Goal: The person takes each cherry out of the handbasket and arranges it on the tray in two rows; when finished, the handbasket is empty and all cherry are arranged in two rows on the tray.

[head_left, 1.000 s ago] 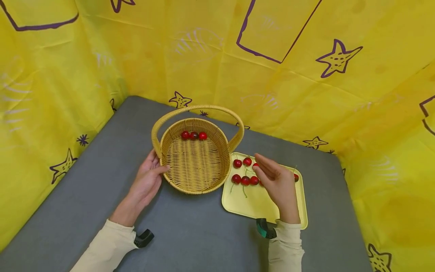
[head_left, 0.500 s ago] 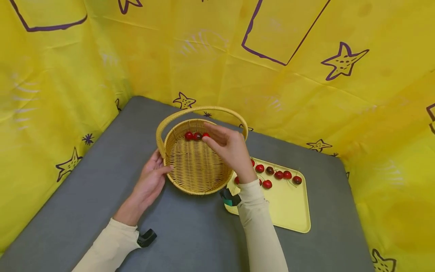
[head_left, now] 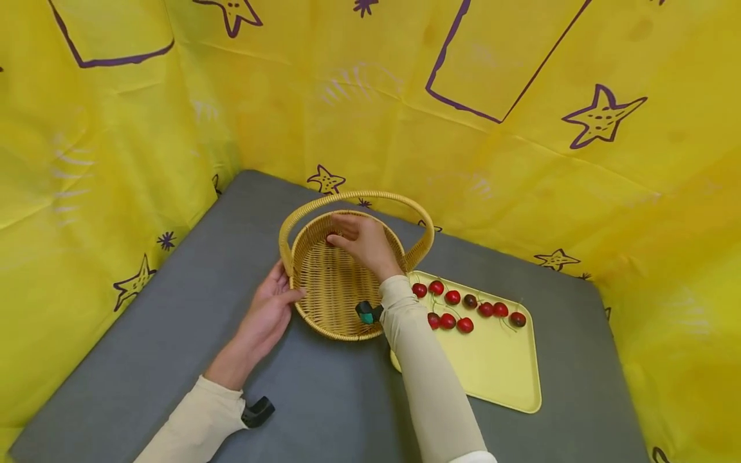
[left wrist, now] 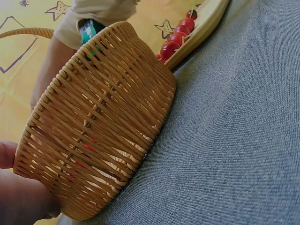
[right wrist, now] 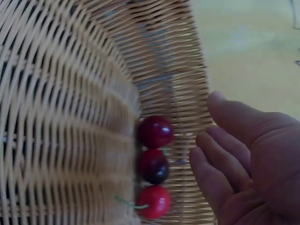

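Observation:
A round wicker basket (head_left: pixel 324 289) with a tall arched handle stands on the grey table. My left hand (head_left: pixel 263 315) grips its left side, thumb over the rim and fingers outside. Inside the basket, over the far wall, is my right hand (head_left: pixel 365 243), its fingers loosely bent. The right wrist view shows a dark red cherry (right wrist: pixel 155 131), a darker cherry (right wrist: pixel 154 166) and a bright red cherry (right wrist: pixel 153 201) lined up along the wall. Beside them the right hand (right wrist: pixel 262 159) shows nothing between thumb and fingers. In the head view it mostly hides these cherries.
A yellow tray (head_left: pixel 503 366) lies right of the basket, partly under the right forearm. Several stemmed cherries (head_left: pixel 465 325) sit on it in two rows. Yellow cloth (head_left: pixel 405 148) with drawn starfish hangs behind the table (head_left: pixel 312 399).
My right hand has moved left from above the tray into the basket, over the cherries there. The left hand keeps its grip on the rim. The head view has shifted slightly.

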### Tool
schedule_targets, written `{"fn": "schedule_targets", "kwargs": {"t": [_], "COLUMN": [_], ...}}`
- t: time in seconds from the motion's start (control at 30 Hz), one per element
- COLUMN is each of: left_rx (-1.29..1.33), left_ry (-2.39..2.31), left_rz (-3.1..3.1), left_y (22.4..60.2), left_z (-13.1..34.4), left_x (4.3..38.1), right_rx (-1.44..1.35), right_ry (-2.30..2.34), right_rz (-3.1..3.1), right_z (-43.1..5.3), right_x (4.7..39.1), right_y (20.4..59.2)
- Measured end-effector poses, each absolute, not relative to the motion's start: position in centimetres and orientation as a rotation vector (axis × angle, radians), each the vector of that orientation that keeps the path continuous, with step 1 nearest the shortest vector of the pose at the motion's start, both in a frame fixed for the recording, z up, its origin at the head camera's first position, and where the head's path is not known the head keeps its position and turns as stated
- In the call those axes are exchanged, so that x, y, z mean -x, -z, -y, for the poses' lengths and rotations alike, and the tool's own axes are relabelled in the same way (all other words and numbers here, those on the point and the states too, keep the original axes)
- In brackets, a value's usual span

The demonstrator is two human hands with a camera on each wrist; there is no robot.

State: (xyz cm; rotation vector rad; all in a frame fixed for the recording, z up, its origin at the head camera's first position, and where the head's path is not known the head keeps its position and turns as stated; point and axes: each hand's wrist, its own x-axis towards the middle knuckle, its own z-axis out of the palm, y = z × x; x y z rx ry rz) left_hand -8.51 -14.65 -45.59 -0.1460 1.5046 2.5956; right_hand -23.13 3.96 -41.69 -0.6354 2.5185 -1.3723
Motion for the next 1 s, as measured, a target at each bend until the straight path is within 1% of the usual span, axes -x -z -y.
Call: {"fn": "schedule_targets", "kwargs": {"t": [0.2, 1.0], "left_rx": [0.156, 0.174], "left_ry": [-2.592, -2.61], "left_rz": [-1.516, -1.515], "left_y": [45.4, 45.7], "left_z": [14.4, 14.4], "left_x": [8.3, 8.5], "right_rx": [0.587, 0.589], "right_ry": [1.32, 1.125], "right_rz": [-2.585, -2.543], "right_z": [-4.0, -3.1], "right_x": [23.4, 23.1], "right_y": [43.1, 44.8]}}
